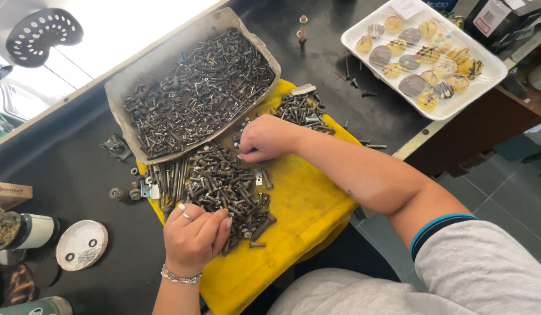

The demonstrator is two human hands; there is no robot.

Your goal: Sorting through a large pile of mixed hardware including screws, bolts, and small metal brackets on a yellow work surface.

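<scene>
A heap of dark bolts and screws [223, 184] lies on a yellow cloth [299, 204] in the middle of the black worktable. My left hand [194, 236], with rings and a bead bracelet, rests at the near edge of that heap, fingers curled over a few bolts. My right hand [264, 138] reaches across to the heap's far side, fingers bent down and pinching at screws there. Whether either hand has one firmly held is hidden by the fingers. A smaller pile of screws [302, 109] sits just beyond the right hand.
A grey cardboard tray [116, 96] full of mixed bolts stands behind the cloth. A white tray of decorated biscuits [483, 81] is at the far right. A white lid [81, 245], a jar [22, 230] and loose nuts [118, 194] lie at the left.
</scene>
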